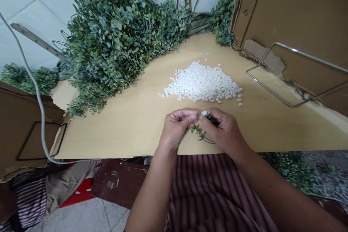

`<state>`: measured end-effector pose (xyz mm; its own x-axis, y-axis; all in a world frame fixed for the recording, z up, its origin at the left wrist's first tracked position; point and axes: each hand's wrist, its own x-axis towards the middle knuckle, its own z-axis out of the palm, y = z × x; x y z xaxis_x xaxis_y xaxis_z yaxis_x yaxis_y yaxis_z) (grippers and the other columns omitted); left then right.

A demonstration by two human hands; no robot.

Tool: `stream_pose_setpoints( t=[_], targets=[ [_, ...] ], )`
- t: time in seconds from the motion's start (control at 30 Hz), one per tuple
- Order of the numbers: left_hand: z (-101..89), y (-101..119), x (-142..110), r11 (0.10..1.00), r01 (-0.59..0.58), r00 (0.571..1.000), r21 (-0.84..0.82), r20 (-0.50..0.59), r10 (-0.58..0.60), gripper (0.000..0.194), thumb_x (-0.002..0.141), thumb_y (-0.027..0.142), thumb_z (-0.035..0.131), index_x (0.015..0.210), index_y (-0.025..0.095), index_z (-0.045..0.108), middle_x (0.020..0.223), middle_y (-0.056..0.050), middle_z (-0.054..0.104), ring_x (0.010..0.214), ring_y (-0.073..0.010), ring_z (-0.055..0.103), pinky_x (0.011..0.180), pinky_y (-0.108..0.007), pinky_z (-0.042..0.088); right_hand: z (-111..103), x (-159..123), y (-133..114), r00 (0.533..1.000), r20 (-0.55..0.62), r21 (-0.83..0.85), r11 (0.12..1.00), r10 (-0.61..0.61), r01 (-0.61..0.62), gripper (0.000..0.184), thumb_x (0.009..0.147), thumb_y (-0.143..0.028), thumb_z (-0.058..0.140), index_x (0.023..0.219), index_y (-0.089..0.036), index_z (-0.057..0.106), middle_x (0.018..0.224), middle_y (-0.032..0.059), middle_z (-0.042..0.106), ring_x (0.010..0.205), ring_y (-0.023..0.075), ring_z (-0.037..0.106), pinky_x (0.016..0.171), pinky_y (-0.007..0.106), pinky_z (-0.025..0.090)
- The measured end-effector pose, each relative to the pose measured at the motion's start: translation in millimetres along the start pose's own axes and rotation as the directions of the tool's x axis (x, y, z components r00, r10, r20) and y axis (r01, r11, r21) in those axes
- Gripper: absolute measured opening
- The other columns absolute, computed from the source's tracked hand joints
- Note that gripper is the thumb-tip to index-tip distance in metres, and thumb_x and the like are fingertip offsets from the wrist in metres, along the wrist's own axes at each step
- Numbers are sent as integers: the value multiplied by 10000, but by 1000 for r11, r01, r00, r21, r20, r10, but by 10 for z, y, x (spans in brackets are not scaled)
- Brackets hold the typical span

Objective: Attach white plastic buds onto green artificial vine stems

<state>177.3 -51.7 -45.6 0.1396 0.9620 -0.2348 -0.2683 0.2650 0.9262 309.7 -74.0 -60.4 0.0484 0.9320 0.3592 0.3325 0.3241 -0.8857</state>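
My right hand is closed around an artificial leafy sprig, whose green leaves and thin stem hang below the fingers. A small white bead-like piece shows by the thumb and fingertips of that hand. Just to the left, my left hand has its thumb and forefinger pinched together, nearly touching the right fingertips. What lies in that pinch is too small to make out. Beyond both hands a heap of small white pieces lies on the pale tabletop, a few scattered around its edges.
A big pile of artificial greenery covers the table's back left. A cardboard box with a metal wire frame borders the right. At left hang a white cable and another wire frame. A person's trouser leg shows lower left.
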Motion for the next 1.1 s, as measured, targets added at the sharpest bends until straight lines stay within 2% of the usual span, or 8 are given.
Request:
stream_pose_setpoints(
  t=[0.3,0.57,0.8,1.1],
  targets=[
    [27,-4,1,1000,-22,999,-22,-28,22,175,511,236,829,624,149,727,513,14,643,480,-46,516,514,-162,424,26,-7,10,999,12,4,1000,-29,29,155,791,-212,495,677,-173,593,630,26,575,592,166,536,579,275,430],
    [44,0,2,1000,-22,1000,-4,-3,21,170,527,239,822,633,143,729,512,14,638,483,-46,521,520,-162,430,39,-1,18,1000,-17,-25,999,23,-23,187,773,-245,496,603,-180,540,568,7,540,546,149,503,523,250,404],
    [50,5,5,1000,0,1000,-12,-22,0,222,494,276,844,625,143,724,514,6,647,484,-58,537,525,-177,449,26,10,-4,998,-13,2,998,57,-57,212,758,-268,508,564,-182,500,538,-4,512,527,137,482,480,229,375],
    [51,5,19,999,38,999,31,-1,-38,252,457,278,856,619,137,724,552,-7,672,487,-64,543,538,-198,476,20,-6,-1,998,-11,21,998,58,-58,196,762,-248,489,578,-181,511,557,3,527,552,149,505,506,240,391]
  ],
)
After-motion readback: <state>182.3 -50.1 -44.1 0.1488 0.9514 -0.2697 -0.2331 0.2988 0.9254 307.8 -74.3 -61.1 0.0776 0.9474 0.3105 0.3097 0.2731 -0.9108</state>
